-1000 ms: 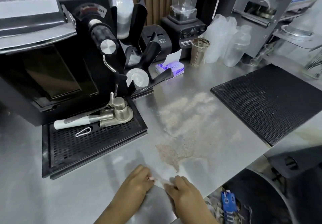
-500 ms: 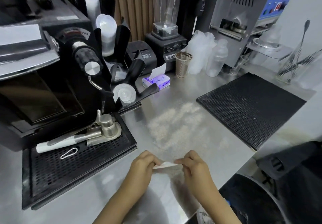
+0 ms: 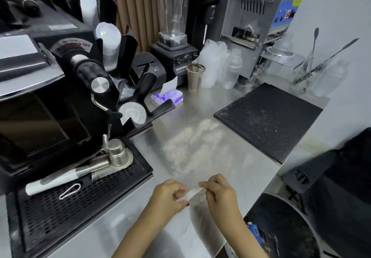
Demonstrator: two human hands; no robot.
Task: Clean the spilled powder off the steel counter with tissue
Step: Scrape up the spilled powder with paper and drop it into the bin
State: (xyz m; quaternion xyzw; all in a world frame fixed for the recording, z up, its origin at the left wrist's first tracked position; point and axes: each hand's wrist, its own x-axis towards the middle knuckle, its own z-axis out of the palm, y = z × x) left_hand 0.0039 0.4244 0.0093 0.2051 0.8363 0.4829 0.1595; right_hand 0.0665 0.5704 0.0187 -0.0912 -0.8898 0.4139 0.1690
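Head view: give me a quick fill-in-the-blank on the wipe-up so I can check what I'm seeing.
1. The left hand and right hand each pinch an end of the ____.
2. The spilled powder lies on the steel counter, left of the black mesh ____.
3. A sheet sticks up from the ____ tissue pack behind the powder.
Missing words: tissue; mat; purple.
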